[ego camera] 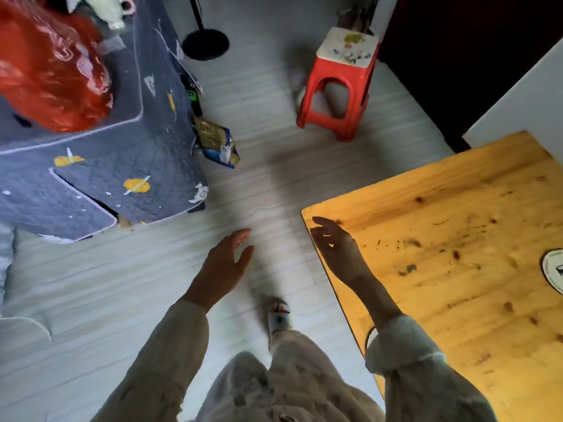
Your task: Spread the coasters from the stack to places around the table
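A wooden table (451, 226) fills the right side of the view, its near-left corner at mid-frame. One round white coaster with a dark rim (554, 269) lies on it at the right edge, cut off by the frame. The stack is out of view. My right hand (336, 249) hovers over the table's left corner, fingers apart, holding nothing. Over the pale floor, left of the table, my left hand (225, 268) hangs open and empty.
A red plastic stool (338, 86) stands on the floor beyond the table. A grey quilted cover (100, 172) drapes furniture at left, with a red bag (48, 71) on top and packets (217, 143) in its side. A black lamp base (205, 44) is farther back.
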Motion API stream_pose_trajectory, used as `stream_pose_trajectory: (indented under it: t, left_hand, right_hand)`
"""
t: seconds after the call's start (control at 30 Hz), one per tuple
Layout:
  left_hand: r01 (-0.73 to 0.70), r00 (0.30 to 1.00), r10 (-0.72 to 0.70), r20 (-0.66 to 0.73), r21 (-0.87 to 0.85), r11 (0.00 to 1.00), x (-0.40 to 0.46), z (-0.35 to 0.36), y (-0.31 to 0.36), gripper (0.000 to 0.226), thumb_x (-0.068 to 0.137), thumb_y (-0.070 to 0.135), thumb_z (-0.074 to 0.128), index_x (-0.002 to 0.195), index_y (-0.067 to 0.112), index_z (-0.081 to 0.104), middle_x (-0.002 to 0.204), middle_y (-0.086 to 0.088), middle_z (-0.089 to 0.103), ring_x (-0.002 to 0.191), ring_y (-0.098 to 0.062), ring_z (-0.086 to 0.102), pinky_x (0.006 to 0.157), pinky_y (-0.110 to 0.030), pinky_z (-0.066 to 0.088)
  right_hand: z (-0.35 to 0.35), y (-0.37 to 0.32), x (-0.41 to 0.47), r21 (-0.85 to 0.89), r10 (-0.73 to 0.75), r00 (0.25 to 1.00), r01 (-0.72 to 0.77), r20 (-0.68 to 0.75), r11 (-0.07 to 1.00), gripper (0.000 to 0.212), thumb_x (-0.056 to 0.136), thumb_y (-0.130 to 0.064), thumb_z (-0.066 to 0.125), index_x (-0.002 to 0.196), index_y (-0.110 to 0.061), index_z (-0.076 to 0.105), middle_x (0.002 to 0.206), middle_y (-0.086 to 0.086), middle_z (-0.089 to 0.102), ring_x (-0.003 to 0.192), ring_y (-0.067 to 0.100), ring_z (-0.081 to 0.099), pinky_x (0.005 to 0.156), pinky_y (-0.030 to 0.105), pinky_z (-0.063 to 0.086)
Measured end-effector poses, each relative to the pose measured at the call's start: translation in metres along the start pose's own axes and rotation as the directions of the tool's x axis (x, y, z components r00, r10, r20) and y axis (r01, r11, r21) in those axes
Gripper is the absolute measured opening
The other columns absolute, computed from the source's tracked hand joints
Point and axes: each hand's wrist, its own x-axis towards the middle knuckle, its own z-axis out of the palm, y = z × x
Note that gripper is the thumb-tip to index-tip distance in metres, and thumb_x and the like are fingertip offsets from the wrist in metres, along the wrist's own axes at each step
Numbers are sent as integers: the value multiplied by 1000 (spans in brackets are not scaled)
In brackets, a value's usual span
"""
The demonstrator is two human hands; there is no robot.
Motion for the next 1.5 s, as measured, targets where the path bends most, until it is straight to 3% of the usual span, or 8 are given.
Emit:
stream_pose_trajectory:
  t: [0.13, 0.33, 0.43, 0.5, 0.6, 0.7, 1.07, 1.5]
  left_hand:
    - [-61, 996, 62, 58, -17, 998, 67, -8, 26, 38, 90, 16, 50, 126, 9, 47, 130, -11, 55, 120, -20, 51, 97, -24, 37]
    - [-177, 956, 177, 234, -21, 984, 184, -9, 57, 37, 89, 12, 50, 126, 5, 48, 129, -17, 55, 119, -26, 52, 100, -37, 42]
    - [-211, 930, 208, 303, -22, 977, 252, -8, 71, 36, 89, 14, 51, 124, 9, 49, 127, -14, 56, 104, -12, 61, 86, -25, 50]
    - [-264, 896, 244, 371, 4, 964, 298, -7, 81, 36, 89, 17, 51, 124, 12, 49, 125, -11, 58, 102, -11, 61, 86, -24, 48]
    - [-335, 831, 282, 479, 25, 942, 362, -9, 106, 35, 88, 14, 53, 123, 10, 51, 125, -13, 58, 113, -26, 56, 99, -39, 43]
    - [-412, 760, 327, 562, 26, 911, 417, -4, 137, 35, 88, 14, 53, 123, 12, 52, 124, -13, 59, 113, -26, 55, 99, -36, 42]
    - [-674, 346, 434, 832, -101, 731, 481, 101, 236, 34, 88, 17, 53, 122, 16, 52, 123, -8, 60, 114, -21, 54, 91, -25, 38]
    - [-909, -131, 221, 966, -206, 362, 439, 313, 339, 39, 90, 28, 46, 128, 19, 43, 131, -6, 51, 119, -23, 48, 100, -37, 38]
  right_hand:
    - [-17, -11, 43, 10, 38, 998, -37, -47, 999, 32, 94, -9, 49, 125, -9, 51, 107, 12, 65, 92, 16, 59, 71, 17, 40]
    - [-42, -17, 115, 106, 187, 967, -170, -175, 980, 33, 93, -14, 50, 126, -10, 51, 102, 7, 63, 93, 21, 61, 77, 29, 48]
    - [-52, -20, 157, 164, 263, 929, -226, -259, 960, 33, 93, -13, 51, 126, -10, 51, 114, 18, 65, 106, 28, 62, 82, 26, 44]
    - [-59, -24, 186, 206, 301, 896, -244, -326, 948, 33, 93, -11, 51, 126, -10, 51, 115, 19, 65, 109, 29, 62, 85, 27, 45]
    - [-68, -34, 220, 281, 388, 820, -289, -422, 915, 35, 93, -11, 50, 128, -10, 50, 119, 16, 66, 111, 26, 62, 94, 38, 50]
    - [-76, -44, 246, 333, 433, 764, -298, -478, 895, 35, 93, -14, 50, 129, -12, 49, 120, 13, 66, 111, 24, 62, 90, 32, 50]
    - [-118, -13, 249, 584, 665, 390, -319, -637, 747, 33, 94, -22, 48, 127, -14, 50, 122, 14, 64, 104, 22, 62, 85, 29, 48]
    - [-233, 109, 200, 777, 815, 68, -264, -576, 571, 32, 94, -21, 50, 126, -13, 50, 122, 15, 63, 107, 27, 62, 92, 40, 50]
